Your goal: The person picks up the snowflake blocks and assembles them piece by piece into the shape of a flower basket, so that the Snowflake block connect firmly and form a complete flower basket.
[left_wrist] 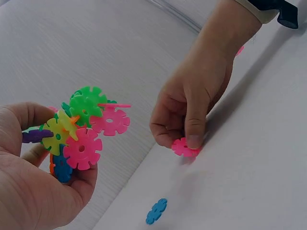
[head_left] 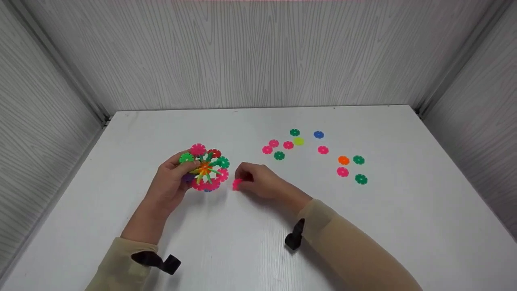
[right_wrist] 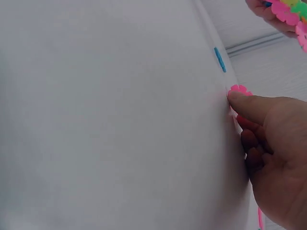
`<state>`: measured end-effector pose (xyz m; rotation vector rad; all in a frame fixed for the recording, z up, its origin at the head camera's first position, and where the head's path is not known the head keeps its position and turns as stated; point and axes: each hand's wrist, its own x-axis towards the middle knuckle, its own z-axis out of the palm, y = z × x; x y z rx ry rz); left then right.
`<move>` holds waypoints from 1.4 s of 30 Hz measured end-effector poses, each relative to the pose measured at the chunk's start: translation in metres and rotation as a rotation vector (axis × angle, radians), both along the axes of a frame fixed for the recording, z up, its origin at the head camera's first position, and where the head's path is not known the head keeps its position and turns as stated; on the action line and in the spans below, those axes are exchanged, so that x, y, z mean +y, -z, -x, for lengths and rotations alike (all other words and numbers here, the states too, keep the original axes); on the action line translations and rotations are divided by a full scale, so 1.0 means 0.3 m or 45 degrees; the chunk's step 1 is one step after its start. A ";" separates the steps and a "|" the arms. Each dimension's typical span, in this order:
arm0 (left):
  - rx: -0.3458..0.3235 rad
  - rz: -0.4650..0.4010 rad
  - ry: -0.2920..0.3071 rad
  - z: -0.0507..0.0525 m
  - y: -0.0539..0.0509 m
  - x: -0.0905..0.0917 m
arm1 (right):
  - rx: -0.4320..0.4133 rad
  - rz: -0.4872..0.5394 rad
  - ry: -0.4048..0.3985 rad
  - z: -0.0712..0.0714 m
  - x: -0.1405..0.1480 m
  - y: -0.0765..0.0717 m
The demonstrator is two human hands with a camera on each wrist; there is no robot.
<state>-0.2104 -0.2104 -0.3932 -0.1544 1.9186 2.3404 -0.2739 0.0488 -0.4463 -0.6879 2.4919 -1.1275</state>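
Grey wood-grain wall (head_left: 258,52) behind white worktop (head_left: 242,242). Left-hand grip (head_left: 171,182) curled round multicoloured cluster of notched plastic discs (head_left: 204,167), above worktop. Right-hand grip (head_left: 262,182) pinching pink notched plastic disc (head_left: 236,184) near cluster. Loose coloured discs (head_left: 323,150) scattered farther right.

Disc cluster (head_left: 204,167): left side partly covered by the left hand (head_left: 169,180); cut off at the right-wrist view's upper right corner.
Pink disc (left_wrist: 181,147): partly hidden beneath the thumb of the right hand (left_wrist: 192,98).
Sleeves (head_left: 351,242): cut off along the head view's bottom edge.
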 end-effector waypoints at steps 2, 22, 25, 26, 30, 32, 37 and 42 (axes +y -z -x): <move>-0.003 -0.006 0.023 0.003 0.009 0.029 | -0.018 0.065 0.041 -0.006 0.042 -0.010; -0.105 -0.056 0.156 -0.014 0.114 0.331 | 0.235 0.682 0.228 -0.077 0.286 -0.132; -0.088 -0.020 0.192 -0.022 0.134 0.352 | 0.240 0.684 0.180 -0.092 0.276 -0.130; -0.079 0.000 0.202 -0.025 0.140 0.357 | 0.237 0.686 0.167 -0.096 0.272 -0.127; -0.030 0.104 0.237 -0.032 0.157 0.367 | 0.252 0.667 0.135 -0.111 0.261 -0.118; 0.000 0.139 0.253 -0.034 0.163 0.370 | 0.273 0.641 0.123 -0.120 0.258 -0.115; 0.064 0.211 0.277 -0.042 0.165 0.378 | 0.342 0.568 0.120 -0.141 0.262 -0.112; 0.094 0.297 0.274 -0.055 0.161 0.383 | 0.394 0.532 0.091 -0.150 0.267 -0.112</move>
